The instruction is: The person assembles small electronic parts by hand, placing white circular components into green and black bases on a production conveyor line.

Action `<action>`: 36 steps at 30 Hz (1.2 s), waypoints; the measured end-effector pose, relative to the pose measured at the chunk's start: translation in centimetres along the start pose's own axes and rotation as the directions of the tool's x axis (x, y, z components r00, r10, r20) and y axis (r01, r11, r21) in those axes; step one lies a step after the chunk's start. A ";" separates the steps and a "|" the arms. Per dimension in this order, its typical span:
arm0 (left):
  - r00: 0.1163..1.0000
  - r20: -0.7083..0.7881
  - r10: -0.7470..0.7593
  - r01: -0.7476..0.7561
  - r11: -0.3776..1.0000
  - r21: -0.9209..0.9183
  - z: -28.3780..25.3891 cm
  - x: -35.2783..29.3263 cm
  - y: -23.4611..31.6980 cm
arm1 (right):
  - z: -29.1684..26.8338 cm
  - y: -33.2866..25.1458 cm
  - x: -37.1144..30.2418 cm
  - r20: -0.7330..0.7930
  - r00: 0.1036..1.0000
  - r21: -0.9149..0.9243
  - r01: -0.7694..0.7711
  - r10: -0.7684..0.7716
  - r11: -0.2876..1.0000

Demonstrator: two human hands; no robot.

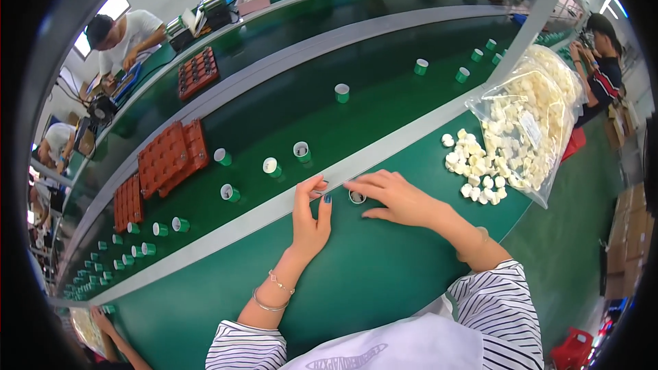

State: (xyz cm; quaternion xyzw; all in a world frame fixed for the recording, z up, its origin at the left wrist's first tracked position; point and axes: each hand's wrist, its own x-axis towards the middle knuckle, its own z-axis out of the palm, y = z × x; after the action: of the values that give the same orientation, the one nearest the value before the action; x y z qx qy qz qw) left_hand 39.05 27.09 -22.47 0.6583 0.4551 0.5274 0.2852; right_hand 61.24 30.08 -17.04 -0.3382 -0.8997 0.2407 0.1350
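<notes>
My left hand (pixel 313 218) is raised at the belt's near rail, thumb and fingers apart, with nothing visible in its grasp. My right hand (pixel 397 197) is stretched out with its fingers spread over a small green-and-white cup (pixel 357 197) on the green table (pixel 329 288). The thumb is at the cup's near side and the fingers at its far side; whether they touch it I cannot tell. Something dark shows inside this cup. Just beyond, on the green belt, another cup (pixel 301 151) with dark contents stands beside a cup with a white piece in it (pixel 272 166).
White chunky pieces (pixel 480 171) spill from a clear plastic bag (pixel 531 116) at the right. More green cups line the belt (pixel 384 116). Red-brown trays (pixel 168 157) lie at the left. A grey rail (pixel 260 223) separates belt and table. Co-workers sit across and at both sides.
</notes>
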 end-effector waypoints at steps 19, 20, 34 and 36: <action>0.997 -0.002 0.082 -0.081 0.993 0.085 0.5 0.6 -0.1 | -4.3 7.6 -5.6 -0.278 0.916 -0.194 -0.349 0.290 0.917; 0.991 0.010 0.136 -0.136 0.984 0.115 0.7 0.8 0.1 | -4.2 7.5 -5.8 -0.270 0.919 -0.193 -0.346 0.289 0.918; 0.772 0.533 -0.346 0.539 -0.087 -0.837 0.0 1.9 5.0 | -1.5 7.9 -6.4 -0.503 0.801 -0.180 -0.465 0.325 0.867; 0.818 0.559 -0.136 0.548 -0.113 -0.829 -0.9 1.6 6.1 | -1.2 7.8 -6.2 -0.496 0.821 -0.173 -0.413 0.283 0.894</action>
State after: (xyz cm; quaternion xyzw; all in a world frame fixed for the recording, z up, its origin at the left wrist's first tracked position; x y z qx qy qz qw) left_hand 40.06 25.85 -16.28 0.1864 0.0586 0.4881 0.8506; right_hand 70.53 31.46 -20.62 -0.5606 -0.7883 0.0486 0.2489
